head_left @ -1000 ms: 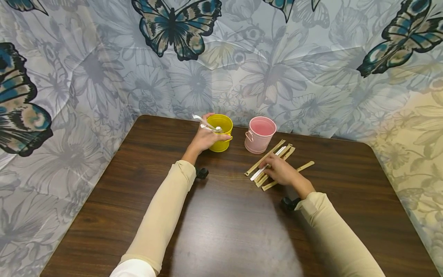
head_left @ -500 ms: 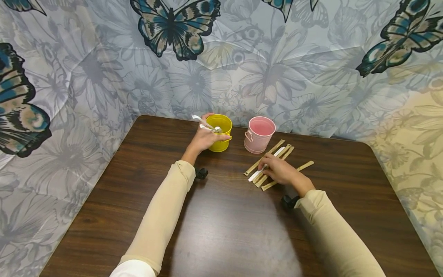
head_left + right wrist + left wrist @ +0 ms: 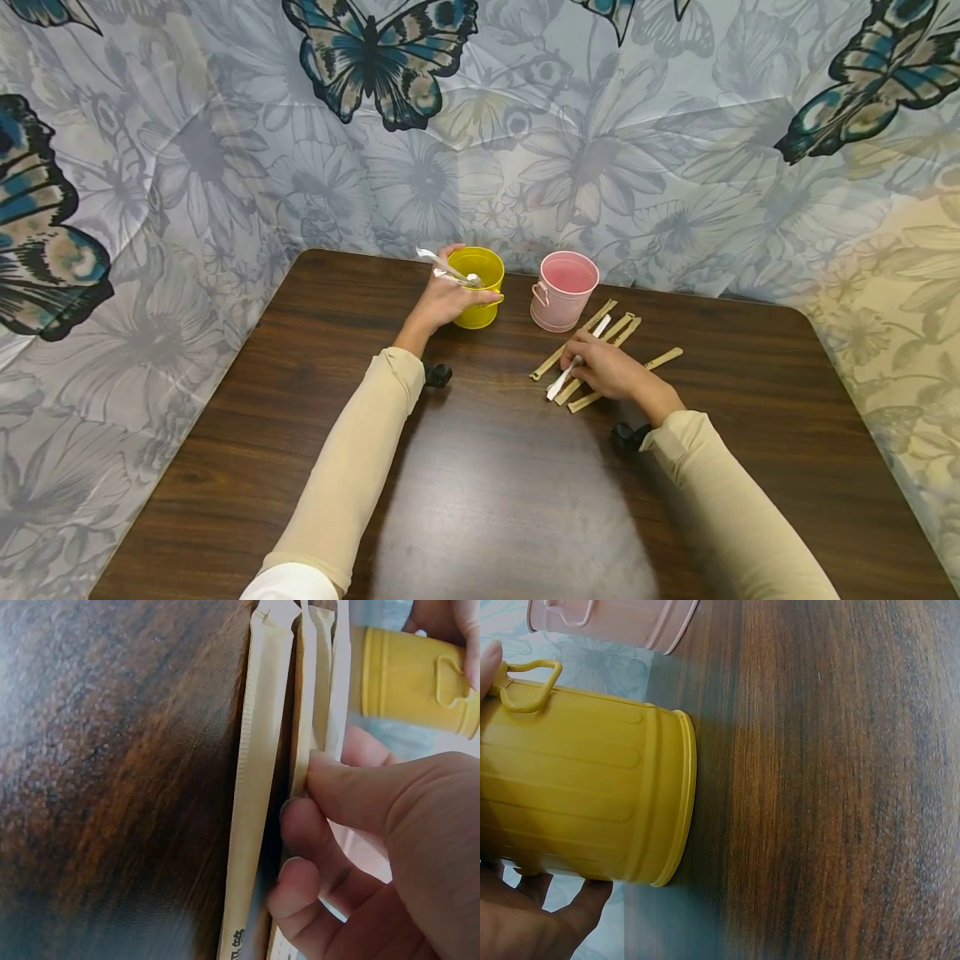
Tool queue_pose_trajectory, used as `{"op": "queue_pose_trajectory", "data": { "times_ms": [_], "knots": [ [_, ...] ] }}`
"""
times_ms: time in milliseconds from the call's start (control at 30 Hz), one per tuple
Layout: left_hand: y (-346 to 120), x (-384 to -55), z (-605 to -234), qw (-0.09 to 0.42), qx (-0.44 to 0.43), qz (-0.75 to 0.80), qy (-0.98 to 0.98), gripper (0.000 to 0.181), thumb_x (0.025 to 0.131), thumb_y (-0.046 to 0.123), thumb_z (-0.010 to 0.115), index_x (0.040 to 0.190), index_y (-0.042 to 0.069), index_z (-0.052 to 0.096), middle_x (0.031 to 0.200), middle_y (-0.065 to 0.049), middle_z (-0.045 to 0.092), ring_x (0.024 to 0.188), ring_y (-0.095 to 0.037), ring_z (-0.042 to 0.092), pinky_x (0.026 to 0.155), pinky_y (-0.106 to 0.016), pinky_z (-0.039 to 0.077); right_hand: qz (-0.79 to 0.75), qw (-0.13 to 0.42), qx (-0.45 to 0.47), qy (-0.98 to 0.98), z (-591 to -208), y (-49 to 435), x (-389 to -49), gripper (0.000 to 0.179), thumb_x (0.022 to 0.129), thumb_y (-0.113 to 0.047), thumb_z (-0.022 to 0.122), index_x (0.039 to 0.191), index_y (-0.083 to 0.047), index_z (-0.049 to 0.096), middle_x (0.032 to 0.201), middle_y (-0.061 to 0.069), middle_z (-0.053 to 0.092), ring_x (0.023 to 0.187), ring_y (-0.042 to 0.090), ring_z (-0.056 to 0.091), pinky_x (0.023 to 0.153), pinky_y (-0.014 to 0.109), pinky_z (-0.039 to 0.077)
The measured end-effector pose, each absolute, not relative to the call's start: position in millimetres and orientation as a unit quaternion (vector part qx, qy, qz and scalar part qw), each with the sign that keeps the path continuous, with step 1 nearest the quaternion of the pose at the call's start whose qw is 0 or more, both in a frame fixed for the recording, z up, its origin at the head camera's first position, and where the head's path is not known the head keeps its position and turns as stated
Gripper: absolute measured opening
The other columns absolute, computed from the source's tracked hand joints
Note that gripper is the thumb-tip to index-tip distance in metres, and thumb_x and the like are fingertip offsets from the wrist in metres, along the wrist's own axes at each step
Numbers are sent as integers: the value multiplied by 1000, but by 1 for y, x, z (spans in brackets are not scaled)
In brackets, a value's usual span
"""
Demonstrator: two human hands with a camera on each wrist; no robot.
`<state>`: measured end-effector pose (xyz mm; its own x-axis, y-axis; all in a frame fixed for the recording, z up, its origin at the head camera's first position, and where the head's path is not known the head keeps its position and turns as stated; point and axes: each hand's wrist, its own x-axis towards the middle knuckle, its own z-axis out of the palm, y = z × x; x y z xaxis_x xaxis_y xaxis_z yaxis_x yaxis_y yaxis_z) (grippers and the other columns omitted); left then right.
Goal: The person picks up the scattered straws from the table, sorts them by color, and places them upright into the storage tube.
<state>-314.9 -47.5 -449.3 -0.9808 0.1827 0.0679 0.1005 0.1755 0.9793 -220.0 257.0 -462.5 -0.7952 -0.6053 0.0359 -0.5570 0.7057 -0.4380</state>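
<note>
At the back of the table, my left hand [image 3: 442,300] grips a small yellow bucket [image 3: 475,317] around its side. Its thumb lies by the handle, and fingers show beneath the bucket [image 3: 577,780] in the left wrist view. White wrapped sticks [image 3: 451,271] lean out over the bucket's left rim. My right hand [image 3: 611,371] pinches a white paper-wrapped stick [image 3: 557,389] among several tan paper-wrapped sticks [image 3: 545,364]. In the right wrist view the thumb and fingertips bunch at the packets, with one tan wrapped stick [image 3: 262,742] lying apart from them.
A pink bucket [image 3: 558,308] stands right of the yellow one, just behind the sticks. Another tan stick [image 3: 663,359] passes under the right hand. Behind the dark wooden table [image 3: 510,500] hangs a butterfly-patterned cloth [image 3: 427,183].
The white wrapped stick under my right hand has shifted and turned slightly, now steeper across the tan ones. The left hand and both buckets have stayed in place.
</note>
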Motion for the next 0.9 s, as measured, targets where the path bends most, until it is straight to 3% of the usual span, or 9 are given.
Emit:
{"op": "queue_pose_trajectory", "data": {
  "times_ms": [333, 700, 900],
  "knots": [
    [-47, -316, -451, 32, 92, 642, 760, 114, 67, 16, 96, 154, 12, 22, 143, -19, 49, 128, -30, 51, 117, -42, 41, -227, -3, -320, 920, -467, 254, -220, 14, 90, 3, 70, 100, -6, 67, 98, 9, 67, 92, 25, 67, 82, 46, 56],
    [-47, -314, -447, 25, 82, 627, 775, 114, 66, 19, 97, 153, 15, 24, 143, -17, 48, 129, -29, 51, 115, -42, 42, -268, -5, -289, 919, -429, 246, -224, 10, 93, -1, 70, 101, -6, 68, 102, 10, 66, 92, 24, 66, 80, 43, 56],
    [-47, -314, -447, 34, 82, 634, 768, 114, 67, 16, 96, 154, 13, 23, 143, -18, 48, 129, -30, 51, 116, -42, 42, -302, -25, -278, 911, -408, 240, -225, 12, 92, -3, 73, 101, -6, 67, 97, 8, 68, 88, 22, 65, 73, 31, 52]
  ]
}}
